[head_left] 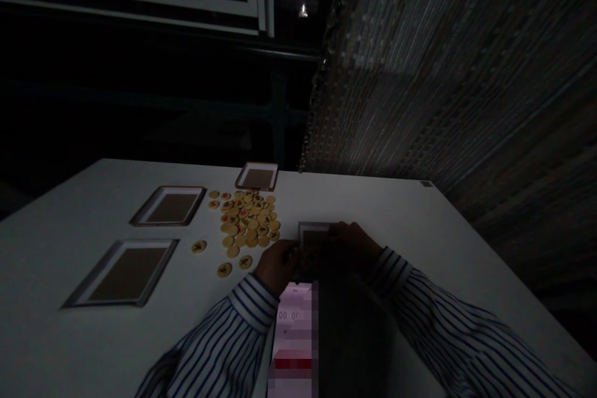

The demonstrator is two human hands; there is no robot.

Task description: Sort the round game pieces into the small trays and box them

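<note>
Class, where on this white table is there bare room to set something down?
Bare tabletop lies between the right hand and the table's right edge; also left of the front-left frame. Crowded: the discs clustered beside the left hand.

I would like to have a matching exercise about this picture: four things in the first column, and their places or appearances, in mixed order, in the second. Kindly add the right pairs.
Column 1
1. heap of round pieces
2. lit screen
3. left sleeve
4. left hand

Column 2
A. pinkish, with digits showing
B. at the left side of a dark rectangular frame
C. whitish with dark blue stripes
D. pale tan, some with red or black marks

Right pairs: 1-D, 2-A, 3-C, 4-B
</note>
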